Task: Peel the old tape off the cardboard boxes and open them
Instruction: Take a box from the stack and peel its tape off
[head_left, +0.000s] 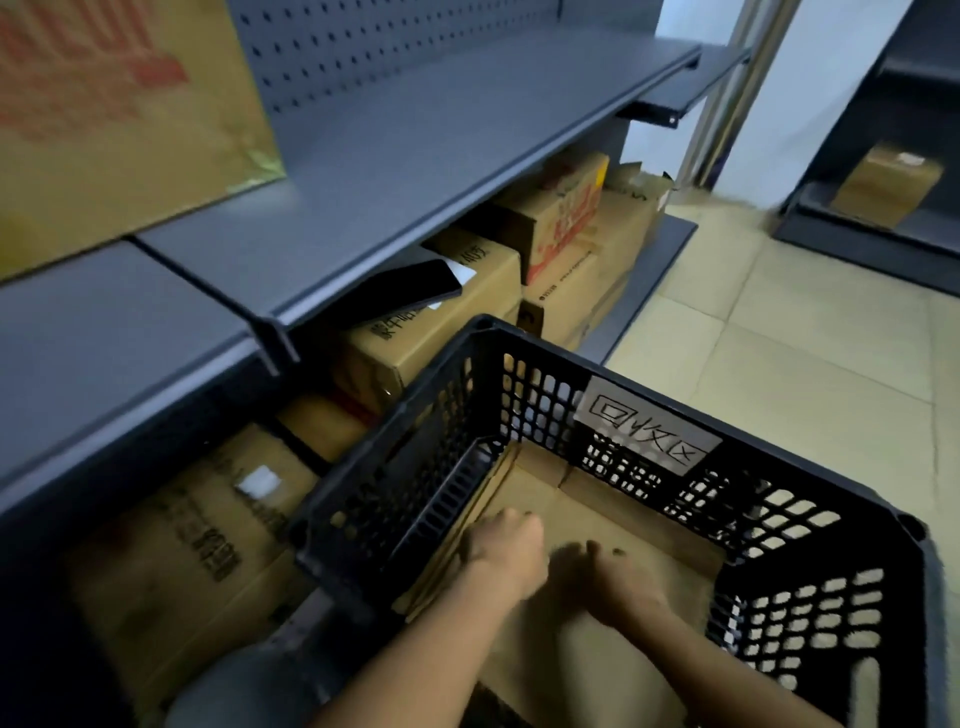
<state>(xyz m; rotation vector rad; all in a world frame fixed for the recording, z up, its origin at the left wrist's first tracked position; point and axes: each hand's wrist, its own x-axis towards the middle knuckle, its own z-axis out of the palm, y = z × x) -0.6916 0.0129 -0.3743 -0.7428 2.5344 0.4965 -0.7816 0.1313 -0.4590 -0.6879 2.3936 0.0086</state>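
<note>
Head view: both hands reach down into a black plastic crate; flattened cardboard lies on its bottom; the left hand sits knuckles-up on the cardboard near the crate's left wall, its grip too blurred to tell whether it pinches anything; the right hand is just beside it, grip spread, fingers stretched forward on the cardboard; a handwritten paper label is on the far wall; cardboard boxes stand on the low shelf at left, a dark phone lying on one.

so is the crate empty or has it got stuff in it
Not empty: flat cardboard lies across the floor of the crate and leans up its left wall.
</note>
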